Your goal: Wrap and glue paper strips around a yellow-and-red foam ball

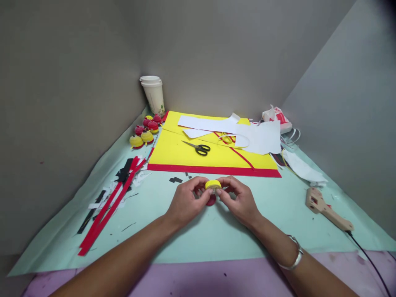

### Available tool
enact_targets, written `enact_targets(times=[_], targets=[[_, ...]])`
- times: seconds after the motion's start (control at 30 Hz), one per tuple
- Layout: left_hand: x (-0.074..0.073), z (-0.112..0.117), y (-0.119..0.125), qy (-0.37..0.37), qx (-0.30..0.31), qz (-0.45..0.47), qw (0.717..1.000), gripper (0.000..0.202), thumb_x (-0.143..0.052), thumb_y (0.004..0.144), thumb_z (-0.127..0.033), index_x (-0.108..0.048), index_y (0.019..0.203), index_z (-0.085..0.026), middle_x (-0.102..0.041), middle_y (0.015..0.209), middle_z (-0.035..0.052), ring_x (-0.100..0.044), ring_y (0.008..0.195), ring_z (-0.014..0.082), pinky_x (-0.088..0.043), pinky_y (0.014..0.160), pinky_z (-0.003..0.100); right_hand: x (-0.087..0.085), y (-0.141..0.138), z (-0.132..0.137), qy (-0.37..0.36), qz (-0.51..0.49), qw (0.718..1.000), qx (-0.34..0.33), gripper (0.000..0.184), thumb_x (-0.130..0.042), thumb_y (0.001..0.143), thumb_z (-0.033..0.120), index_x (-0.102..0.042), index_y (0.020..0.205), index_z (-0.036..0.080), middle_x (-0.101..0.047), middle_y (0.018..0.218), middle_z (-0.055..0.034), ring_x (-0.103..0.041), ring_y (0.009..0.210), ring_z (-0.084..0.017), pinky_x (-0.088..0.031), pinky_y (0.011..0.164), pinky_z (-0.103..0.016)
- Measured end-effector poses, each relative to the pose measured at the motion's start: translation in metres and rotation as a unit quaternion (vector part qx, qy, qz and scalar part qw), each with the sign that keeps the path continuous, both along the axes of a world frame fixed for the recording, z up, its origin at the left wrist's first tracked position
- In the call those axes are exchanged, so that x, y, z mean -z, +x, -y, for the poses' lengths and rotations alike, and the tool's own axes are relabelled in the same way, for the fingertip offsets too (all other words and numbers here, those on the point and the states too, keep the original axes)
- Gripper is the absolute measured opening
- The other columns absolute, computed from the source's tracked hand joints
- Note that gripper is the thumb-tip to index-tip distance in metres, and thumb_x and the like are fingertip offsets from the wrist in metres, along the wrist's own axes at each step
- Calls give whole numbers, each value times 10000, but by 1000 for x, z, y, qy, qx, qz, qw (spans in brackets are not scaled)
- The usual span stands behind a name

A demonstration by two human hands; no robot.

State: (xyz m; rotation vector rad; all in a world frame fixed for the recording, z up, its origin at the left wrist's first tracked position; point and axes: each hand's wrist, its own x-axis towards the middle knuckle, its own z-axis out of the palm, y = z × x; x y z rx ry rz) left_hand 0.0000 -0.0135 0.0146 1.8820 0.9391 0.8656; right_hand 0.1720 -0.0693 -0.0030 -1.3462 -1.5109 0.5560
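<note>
Near the middle of the table, a yellow ridged bottle cap [213,184] is pinched between both hands, its clear or greyish underside tilted toward me. My left hand [189,199] grips its left side with thumb and fingers. On the opposite side, the thumb and fingertips of my right hand [239,199] close on it. Just below the cap shows a round red piece [210,201], partly hidden by the thumbs; I cannot tell whether the two touch. Beyond the hands, black-handled scissors [199,148] lie on yellow sheets [167,150] with a red sheet under them.
Red strips [105,210] and black and white scraps lie at left. Several red and yellow cap pieces [147,136] sit by a paper cup [154,95]. White paper [258,138] covers part of the sheets. A glue gun [329,210] with a cord rests at right.
</note>
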Motion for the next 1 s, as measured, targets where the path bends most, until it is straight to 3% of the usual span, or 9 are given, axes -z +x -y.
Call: enact_targets(times=[1.0], targets=[[6,5,2,68,-20,-3,997,84,-643,798,-162,-673,871,-189,-682,725,-37,-573,614,98,-426,562,201,0,-4,2,43,26,998,25,115,-615,805,158,-659,898,208,-682,817,-16,-605,683,-134,-515,596,-237]])
